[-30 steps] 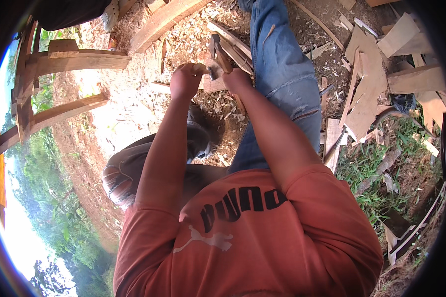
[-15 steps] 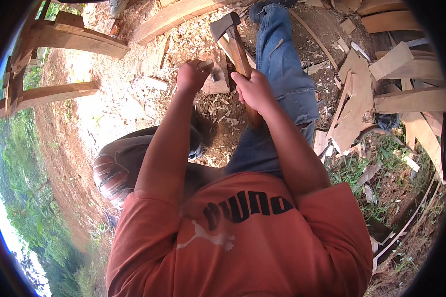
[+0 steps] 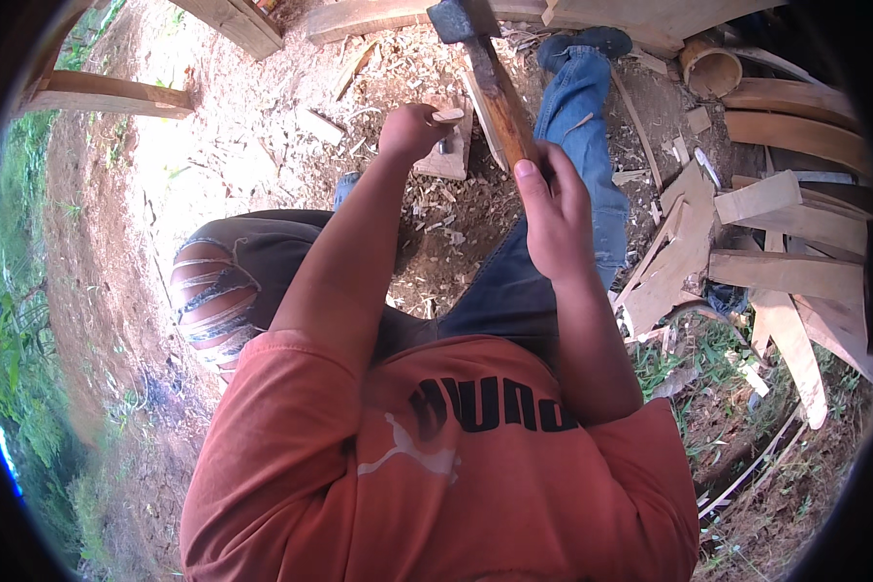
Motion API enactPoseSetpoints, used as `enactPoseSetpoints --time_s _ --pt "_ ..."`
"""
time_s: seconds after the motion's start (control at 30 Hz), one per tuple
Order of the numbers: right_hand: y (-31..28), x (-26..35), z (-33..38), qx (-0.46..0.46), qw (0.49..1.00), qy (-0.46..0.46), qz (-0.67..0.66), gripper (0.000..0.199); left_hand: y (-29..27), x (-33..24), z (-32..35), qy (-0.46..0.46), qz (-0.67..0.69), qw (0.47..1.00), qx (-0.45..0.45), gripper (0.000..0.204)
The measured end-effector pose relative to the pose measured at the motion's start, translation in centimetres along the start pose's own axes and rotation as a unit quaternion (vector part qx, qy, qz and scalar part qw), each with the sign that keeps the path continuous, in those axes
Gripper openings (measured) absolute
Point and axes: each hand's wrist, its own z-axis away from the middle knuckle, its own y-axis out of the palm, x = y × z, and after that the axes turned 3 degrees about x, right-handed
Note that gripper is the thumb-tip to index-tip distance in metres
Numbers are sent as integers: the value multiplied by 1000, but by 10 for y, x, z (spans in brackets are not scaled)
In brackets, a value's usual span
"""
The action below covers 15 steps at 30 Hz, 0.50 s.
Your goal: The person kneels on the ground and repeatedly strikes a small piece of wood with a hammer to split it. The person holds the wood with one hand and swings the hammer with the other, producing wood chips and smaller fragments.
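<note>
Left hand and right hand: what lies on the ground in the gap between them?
In the head view, between the left hand and the right hand on the hatchet handle lies a small wood block on chip-strewn dirt.

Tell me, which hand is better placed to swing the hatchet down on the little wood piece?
Probably the right hand: it grips the hatchet by its wooden handle, head raised. The left hand pinches the small wood piece on the ground, so it is busy steadying.
</note>
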Motion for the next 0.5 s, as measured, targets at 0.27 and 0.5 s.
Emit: enactPoseSetpoints --time_s 0.27,0.5 --pt "-11 -2 -23 9 980 40 195 42 13 23 -18 20 29 999 -24 41" --pt "29 -43 -9 -35 957 -29 285 39 10 15 -14 -2 48 999 -13 37"
